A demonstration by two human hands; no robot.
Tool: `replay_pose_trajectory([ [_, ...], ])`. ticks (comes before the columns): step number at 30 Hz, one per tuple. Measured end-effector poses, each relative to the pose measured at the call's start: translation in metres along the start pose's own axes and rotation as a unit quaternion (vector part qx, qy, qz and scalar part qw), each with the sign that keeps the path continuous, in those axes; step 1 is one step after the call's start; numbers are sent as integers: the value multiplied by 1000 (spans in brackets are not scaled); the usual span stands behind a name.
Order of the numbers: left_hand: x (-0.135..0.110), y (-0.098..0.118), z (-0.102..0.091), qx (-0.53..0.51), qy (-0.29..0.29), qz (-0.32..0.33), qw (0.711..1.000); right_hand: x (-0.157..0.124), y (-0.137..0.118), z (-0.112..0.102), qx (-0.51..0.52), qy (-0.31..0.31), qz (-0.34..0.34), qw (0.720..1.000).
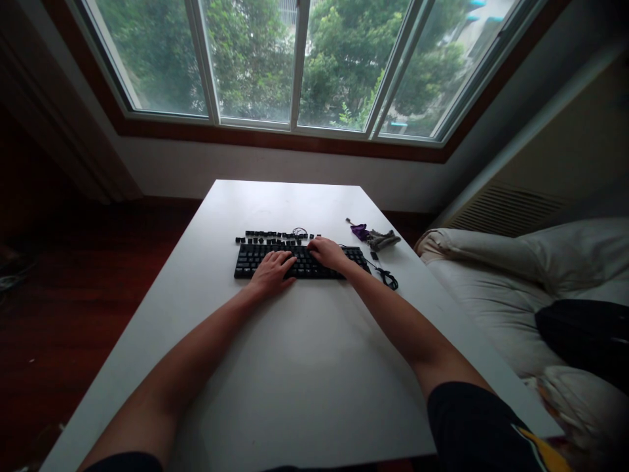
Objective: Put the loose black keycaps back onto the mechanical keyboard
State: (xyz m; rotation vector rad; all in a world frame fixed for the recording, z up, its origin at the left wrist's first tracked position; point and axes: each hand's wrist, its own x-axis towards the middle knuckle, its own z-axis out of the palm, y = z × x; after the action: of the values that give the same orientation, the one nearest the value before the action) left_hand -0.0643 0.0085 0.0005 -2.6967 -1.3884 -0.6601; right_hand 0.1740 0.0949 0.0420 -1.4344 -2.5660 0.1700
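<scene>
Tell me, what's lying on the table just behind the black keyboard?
Behind the keyboard a row of loose black keycaps lies on the white table, with a small wire loop. Both hands cover part of the keys.

Your keyboard [299,261] is lying on the table [304,367], toward its far end. Your left hand [271,270] and right hand [328,252] are resting on the keyboard. Loose keycaps [275,235] are sitting just behind the keyboard, a cable [388,278] is trailing off its right end, and a small bundle [376,237] is lying behind and to its right.
</scene>
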Motion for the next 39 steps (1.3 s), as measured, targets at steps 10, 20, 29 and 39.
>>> replay_pose_trajectory([
  [10, 1, -1, 1, -9, 2, 0, 1000, 6, 3, 4, 47, 7, 37, 998],
  [20, 0, 0, 1, -3, 4, 3, 1000, 25, 3, 12, 23, 51, 160, 986],
  [29, 2, 0, -1, -11, 1, 3, 1000, 35, -15, 26, -55, 38, 179, 982],
  [39, 2, 0, -1, -3, 0, 10, 1000, 38, -13, 36, -78, 35, 149, 985],
])
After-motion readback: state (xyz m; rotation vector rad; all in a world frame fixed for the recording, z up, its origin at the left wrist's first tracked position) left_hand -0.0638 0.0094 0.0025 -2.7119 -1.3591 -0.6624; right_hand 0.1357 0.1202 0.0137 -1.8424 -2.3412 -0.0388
